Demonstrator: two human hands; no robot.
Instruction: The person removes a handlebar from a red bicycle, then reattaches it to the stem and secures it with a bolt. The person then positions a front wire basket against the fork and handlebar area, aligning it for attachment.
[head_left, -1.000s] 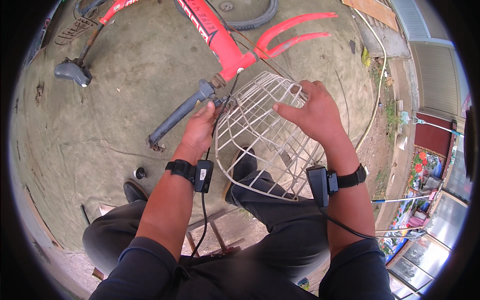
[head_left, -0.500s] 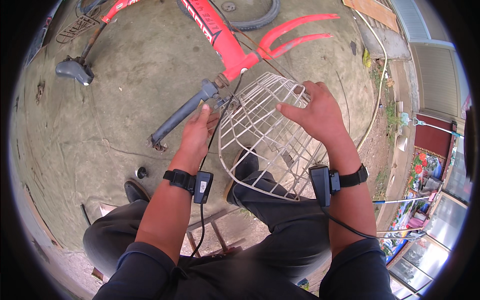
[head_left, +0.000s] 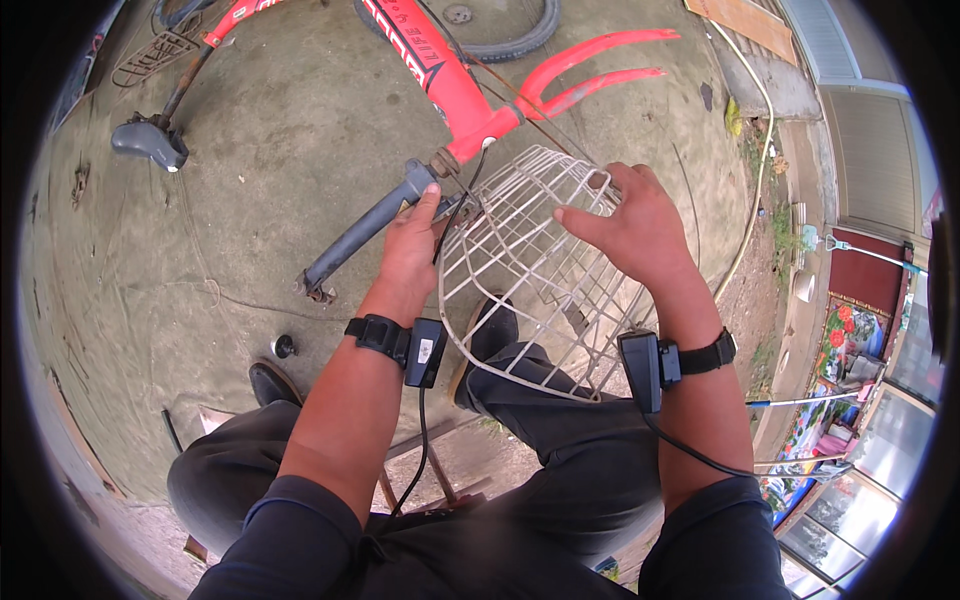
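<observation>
A white wire bicycle basket (head_left: 545, 352) leans between my arms, tilted, its near end beside my leg. My right hand (head_left: 640, 220) grips its far right rim, thumb over the wires. At the basket's left side, my left hand (head_left: 412, 240) is against the joint of the grey handlebar (head_left: 350, 245). Its thumb points up and its fingers curl in behind a black cable (head_left: 447, 228), so whatever they pinch is hidden. The handlebar joins a red bicycle frame (head_left: 455, 95) with a bare red fork (head_left: 590, 55), lying on the ground.
A black saddle (head_left: 150, 142) on its post lies far left. Behind the frame rests a wheel with a dark tyre (head_left: 520, 42). A small round metal part (head_left: 284, 345) sits near my left shoe (head_left: 272, 382). A pale hose (head_left: 762, 170) runs along the right.
My left hand has moved up and to the right, from beside the handlebar to its joint by the basket. My right hand and the basket have stayed put.
</observation>
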